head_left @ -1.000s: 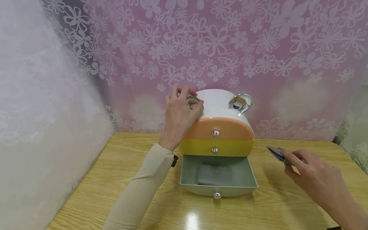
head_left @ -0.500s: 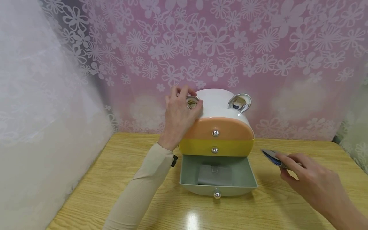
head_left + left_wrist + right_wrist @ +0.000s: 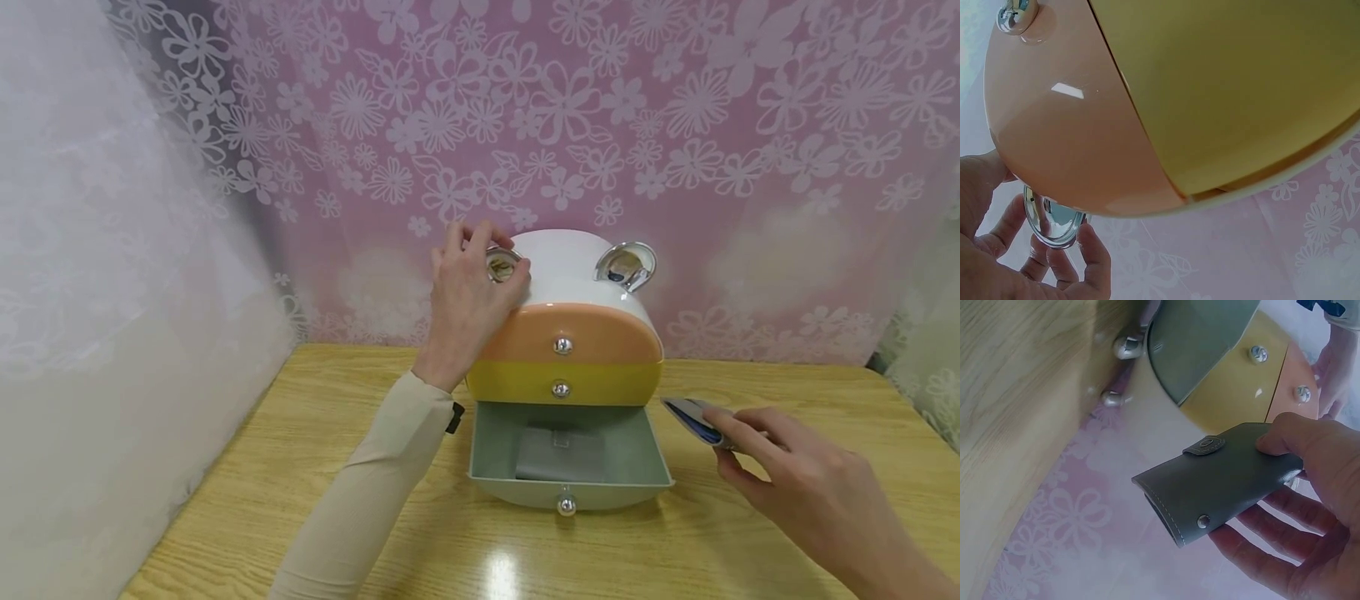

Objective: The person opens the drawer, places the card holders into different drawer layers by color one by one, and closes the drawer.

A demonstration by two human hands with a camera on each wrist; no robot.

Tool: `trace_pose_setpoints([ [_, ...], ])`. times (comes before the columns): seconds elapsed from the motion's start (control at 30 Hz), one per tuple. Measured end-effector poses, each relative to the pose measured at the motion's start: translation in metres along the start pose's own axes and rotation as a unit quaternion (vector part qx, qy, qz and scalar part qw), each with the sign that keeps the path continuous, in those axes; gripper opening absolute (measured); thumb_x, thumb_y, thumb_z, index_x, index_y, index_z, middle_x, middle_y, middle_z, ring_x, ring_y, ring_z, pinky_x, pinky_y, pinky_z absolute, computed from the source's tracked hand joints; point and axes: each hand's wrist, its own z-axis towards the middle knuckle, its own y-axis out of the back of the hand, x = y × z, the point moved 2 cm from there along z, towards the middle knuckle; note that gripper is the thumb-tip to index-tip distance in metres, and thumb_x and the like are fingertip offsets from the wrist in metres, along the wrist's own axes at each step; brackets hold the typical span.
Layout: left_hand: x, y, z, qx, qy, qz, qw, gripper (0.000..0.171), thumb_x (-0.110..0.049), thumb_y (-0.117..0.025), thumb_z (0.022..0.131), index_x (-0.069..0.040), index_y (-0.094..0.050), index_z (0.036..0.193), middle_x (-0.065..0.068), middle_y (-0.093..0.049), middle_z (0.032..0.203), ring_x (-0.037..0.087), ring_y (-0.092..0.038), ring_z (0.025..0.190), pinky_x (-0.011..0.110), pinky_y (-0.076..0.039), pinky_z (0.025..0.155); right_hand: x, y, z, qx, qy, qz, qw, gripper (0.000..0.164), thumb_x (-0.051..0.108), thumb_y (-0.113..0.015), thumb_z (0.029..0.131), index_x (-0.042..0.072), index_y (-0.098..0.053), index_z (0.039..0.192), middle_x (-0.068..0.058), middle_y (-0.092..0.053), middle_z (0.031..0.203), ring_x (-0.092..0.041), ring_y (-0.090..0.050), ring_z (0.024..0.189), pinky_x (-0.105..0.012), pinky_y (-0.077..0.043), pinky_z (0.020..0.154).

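A small drawer chest with a white top (image 3: 562, 258), an orange drawer (image 3: 600, 329) and a yellow drawer (image 3: 517, 385) stands on the table. Its green bottom drawer (image 3: 633, 454) is pulled out, with a grey leather wallet (image 3: 570, 457) lying inside. My left hand (image 3: 465, 304) holds the chest's left silver ear (image 3: 1054, 222), fingers curled around it. My right hand (image 3: 817, 475) pinches a second grey leather wallet (image 3: 1216, 481), which has a snap stud and a stitched tab. This wallet is in the air just right of the green drawer, its blue inside showing in the head view.
The right silver ear (image 3: 628, 267) juts from the chest's top, and a round silver knob (image 3: 566, 505) sticks out from the green drawer's front. Behind the wooden table (image 3: 360, 467) hangs a pink flowered curtain (image 3: 450, 125); a pale sheet (image 3: 112, 333) hangs at the left.
My right hand has moved left and slightly downward with the wallet, closer to the green drawer. My left hand has stayed on the silver ear.
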Motion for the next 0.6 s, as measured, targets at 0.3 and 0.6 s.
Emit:
trace_pose_setpoints([
  [0.3, 0.0, -0.001, 0.0, -0.001, 0.008, -0.001, 1.0, 0.025, -0.035, -0.069, 0.095, -0.018, -0.062, 0.112, 0.006, -0.05, 0.115, 0.028, -0.045, 0.106, 0.038, -0.046, 0.081, 0.014, 0.0, 0.008, -0.007, 0.021, 0.03, 0.999, 0.06, 0.051, -0.033, 0.107, 0.012, -0.077, 0.11, -0.003, -0.07, 0.087, -0.017, -0.062, 0.06, -0.023, -0.048, 0.048],
  [0.6, 0.0, 0.0, 0.001, -0.001, 0.011, -0.005, 0.9999, 0.025, -0.035, -0.069, 0.095, -0.019, -0.063, 0.113, 0.006, -0.051, 0.115, 0.028, -0.045, 0.104, 0.036, -0.046, 0.079, 0.033, -0.002, 0.016, -0.001, 0.036, 0.056, 0.998, 0.058, 0.051, -0.034, 0.107, 0.012, -0.077, 0.113, -0.003, -0.071, 0.089, -0.016, -0.066, 0.063, -0.022, -0.051, 0.05],
])
